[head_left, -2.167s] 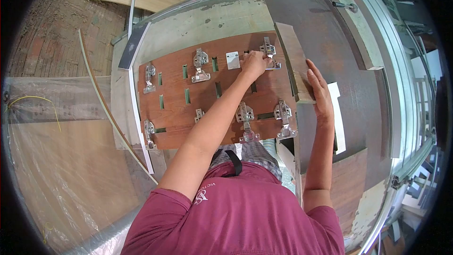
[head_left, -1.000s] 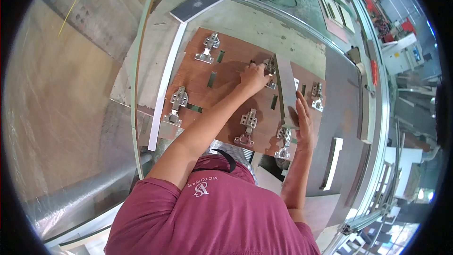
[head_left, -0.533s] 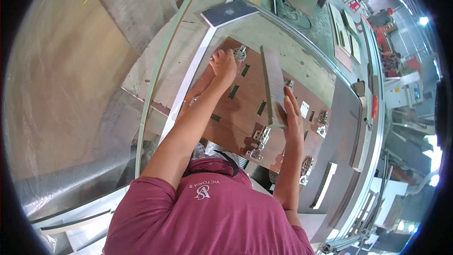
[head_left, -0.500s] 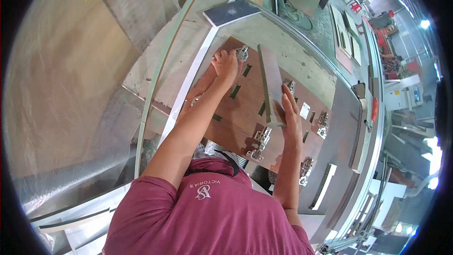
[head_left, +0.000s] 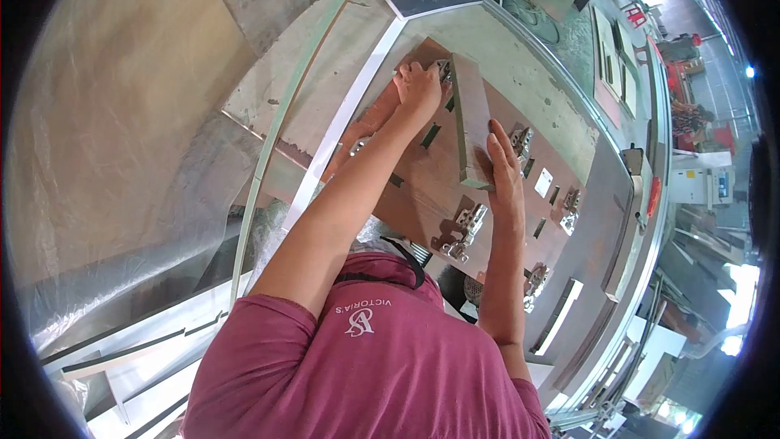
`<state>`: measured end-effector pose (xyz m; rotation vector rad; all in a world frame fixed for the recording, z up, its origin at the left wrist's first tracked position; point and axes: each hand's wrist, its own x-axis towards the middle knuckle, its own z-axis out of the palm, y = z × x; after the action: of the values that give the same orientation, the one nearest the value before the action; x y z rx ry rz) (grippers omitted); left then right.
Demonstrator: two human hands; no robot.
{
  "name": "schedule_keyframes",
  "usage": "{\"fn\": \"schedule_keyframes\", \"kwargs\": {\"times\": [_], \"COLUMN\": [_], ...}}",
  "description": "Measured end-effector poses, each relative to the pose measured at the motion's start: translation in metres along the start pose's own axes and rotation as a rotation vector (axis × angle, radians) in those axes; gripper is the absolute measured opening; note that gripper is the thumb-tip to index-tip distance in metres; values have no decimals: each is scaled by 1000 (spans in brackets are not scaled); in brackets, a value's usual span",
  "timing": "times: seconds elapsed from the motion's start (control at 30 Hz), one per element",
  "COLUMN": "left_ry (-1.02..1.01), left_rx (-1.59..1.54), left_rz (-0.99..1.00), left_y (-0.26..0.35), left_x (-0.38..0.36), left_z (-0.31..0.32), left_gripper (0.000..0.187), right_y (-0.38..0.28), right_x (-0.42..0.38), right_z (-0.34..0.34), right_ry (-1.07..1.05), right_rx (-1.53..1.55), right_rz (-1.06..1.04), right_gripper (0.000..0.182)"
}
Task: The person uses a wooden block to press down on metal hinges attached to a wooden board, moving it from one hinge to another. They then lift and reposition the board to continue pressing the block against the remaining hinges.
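From where I stand, everything sorts itself around the reddish-brown board [head_left: 426,175]. At its far left corner, the left hand [head_left: 420,89] has fingers bent in beside a metal hinge [head_left: 444,70]; whether they pinch it I can't tell. Over the board's middle, a wooden block [head_left: 474,123] slants, its near end against the right hand [head_left: 507,175], whose fingers lie nearly straight along its side, presumably to steady it; the thumb's hold is hidden. More hinges [head_left: 467,232] sit spaced across the board, perhaps for easy reach, around a small white card [head_left: 543,182] on its right half.
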<state>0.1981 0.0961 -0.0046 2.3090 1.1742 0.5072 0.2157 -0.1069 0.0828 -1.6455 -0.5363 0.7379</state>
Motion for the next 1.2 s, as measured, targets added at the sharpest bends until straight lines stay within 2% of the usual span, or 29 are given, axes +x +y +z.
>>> {"fn": "schedule_keyframes", "kwargs": {"times": [0.07,0.1,0.13,0.2,0.27,0.3,0.33,0.43,0.5,0.67,0.73,0.83,1.2], "left_ry": [32,72,63,64,-16,-67,-121,-119,-32,43,17,3,26], "left_rx": [-160,-120,-106,-335,-495,-445,-397,-485,-170,-46,-40,-5,-36], "left_rz": [16,78,65,70,19,-34,-84,-40,48,76,57,31,30], "left_y": [-4,-13,-25,-49,-71,-82,-89,-106,-96,-83,-83,-84,-92], "left_x": [1,1,-5,-24,-56,-74,-93,-146,-170,-182,-181,-177,-168], "left_z": [-19,-37,-59,-109,-149,-156,-159,-132,-127,-111,-107,-105,-94], "left_gripper": [50,59,59,60,54,53,52,49,49,52,50,45,35], "right_y": [-7,-9,-7,-3,-2,-1,4,4,1,19,30,31,28], "right_x": [-7,-14,-25,-53,-75,-82,-84,-87,-84,-83,-85,-89,-98], "right_z": [-3,-4,-5,-13,-18,-13,-15,-17,-7,12,19,23,33], "right_ry": [9,26,17,85,159,190,192,126,65,-188,-170,-298,-251], "right_rx": [-42,-82,-73,25,122,255,259,259,216,120,34,-262,-259], "right_rz": [-37,-75,-59,-122,-193,-246,-233,8,84,301,295,290,226], "right_gripper": [70,71,71,71,72,63,63,57,56,56,57,59,63]}}
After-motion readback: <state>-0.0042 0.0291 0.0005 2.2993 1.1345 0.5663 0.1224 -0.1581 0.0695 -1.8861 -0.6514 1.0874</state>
